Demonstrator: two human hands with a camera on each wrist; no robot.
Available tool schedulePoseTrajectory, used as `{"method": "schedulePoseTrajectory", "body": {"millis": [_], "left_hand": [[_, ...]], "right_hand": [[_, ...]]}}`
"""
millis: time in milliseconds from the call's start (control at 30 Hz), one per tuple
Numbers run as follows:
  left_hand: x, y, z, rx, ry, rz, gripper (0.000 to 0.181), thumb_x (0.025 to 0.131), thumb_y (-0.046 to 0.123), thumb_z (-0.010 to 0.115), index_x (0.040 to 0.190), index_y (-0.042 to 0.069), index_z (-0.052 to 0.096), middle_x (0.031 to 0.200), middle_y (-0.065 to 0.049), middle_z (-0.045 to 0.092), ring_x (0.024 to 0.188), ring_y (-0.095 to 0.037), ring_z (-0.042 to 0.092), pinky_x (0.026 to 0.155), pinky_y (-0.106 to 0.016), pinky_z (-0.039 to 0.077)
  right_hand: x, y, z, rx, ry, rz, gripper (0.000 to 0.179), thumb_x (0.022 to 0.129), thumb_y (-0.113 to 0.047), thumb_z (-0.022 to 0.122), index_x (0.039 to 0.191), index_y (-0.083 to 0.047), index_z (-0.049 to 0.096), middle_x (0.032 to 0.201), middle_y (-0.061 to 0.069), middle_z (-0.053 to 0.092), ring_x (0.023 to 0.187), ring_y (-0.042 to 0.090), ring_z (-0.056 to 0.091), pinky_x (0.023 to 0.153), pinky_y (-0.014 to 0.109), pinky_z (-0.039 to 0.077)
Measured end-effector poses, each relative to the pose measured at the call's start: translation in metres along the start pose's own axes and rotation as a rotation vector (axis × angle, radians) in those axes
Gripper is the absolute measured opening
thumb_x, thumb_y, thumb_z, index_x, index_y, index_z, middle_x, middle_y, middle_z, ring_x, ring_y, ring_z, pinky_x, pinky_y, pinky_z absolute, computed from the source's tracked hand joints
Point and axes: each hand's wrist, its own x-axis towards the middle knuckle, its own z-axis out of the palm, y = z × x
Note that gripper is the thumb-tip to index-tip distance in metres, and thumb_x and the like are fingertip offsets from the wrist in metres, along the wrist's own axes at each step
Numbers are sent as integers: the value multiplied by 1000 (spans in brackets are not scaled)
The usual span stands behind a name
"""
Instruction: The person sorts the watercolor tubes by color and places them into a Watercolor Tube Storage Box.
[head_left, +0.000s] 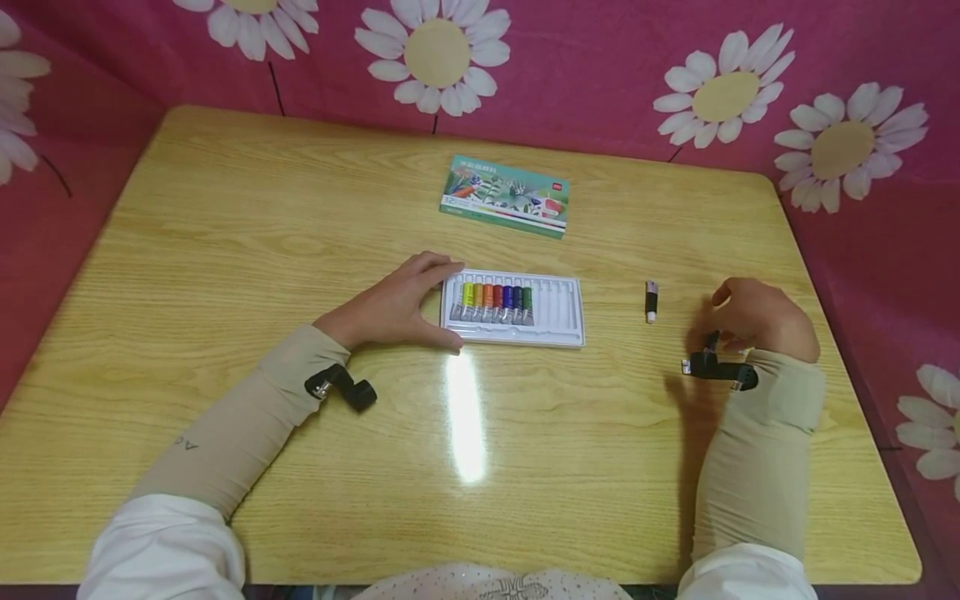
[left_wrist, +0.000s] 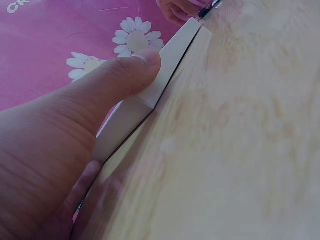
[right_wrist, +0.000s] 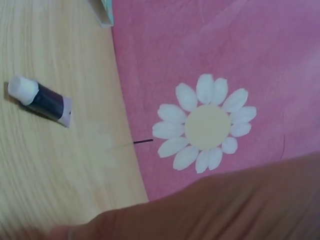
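My left hand (head_left: 397,304) grips the left end of a white paint tray (head_left: 558,333), its thumb on the near side and fingers at the far side. In the left wrist view the thumb (left_wrist: 125,75) presses the tray's side wall (left_wrist: 172,55). Several small paint tubes (head_left: 498,304), yellow through red and blue to green, lie side by side in the tray; bare moulded slots show at its right. A black paint tube (head_left: 651,302) with a white cap lies right of the tray. Farther right, my right hand (head_left: 765,315) bends over the table, its fingertips mostly hidden.
A green illustrated paint box (head_left: 504,197) lies behind the tray. Pink cloth with daisies (head_left: 600,75) hangs beyond the wooden table's (head_left: 262,208) far edge. Each forearm bears a black strap mount (head_left: 723,367). A bright glare streak crosses the wood before the tray.
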Motion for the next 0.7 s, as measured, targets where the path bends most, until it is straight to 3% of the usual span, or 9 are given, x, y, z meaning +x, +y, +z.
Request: {"method": "schedulePoseTrajectory", "body": {"millis": [100, 333, 500, 700], "left_hand": [[0, -1, 0, -1, 5, 5, 117, 70, 69, 86, 164, 23, 32, 167, -2, 30, 153, -23, 32, 127, -49, 33], [0, -1, 0, -3, 9, 11, 117, 70, 70, 85, 163, 23, 32, 166, -1, 30, 153, -22, 33, 127, -49, 33], [0, -1, 1, -4, 11, 9, 117, 70, 69, 86, 163, 24, 32, 167, -2, 30, 153, -23, 32, 127, -49, 33], [0, -1, 1, 9, 11, 11, 117, 70, 69, 86, 163, 24, 32, 166, -2, 31, 152, -23, 33, 127, -49, 34]], "right_hand": [[4, -5, -1, -2, -41, 48, 71, 83, -29, 81, 134, 8, 47, 100, 20, 69, 78, 21, 71, 66, 33, 59], [10, 2, 1, -8, -46, 18, 58, 82, -29, 82, 121, 9, 60, 97, 18, 74, 78, 21, 72, 67, 32, 57], [12, 2, 1, -49, -39, 19, 47, 82, -30, 81, 111, 6, 70, 86, 10, 76, 76, 19, 71, 64, 30, 53], [12, 2, 2, -52, -18, 3, 43, 84, -30, 79, 107, 4, 68, 81, 8, 73, 75, 21, 66, 62, 31, 50]]}}
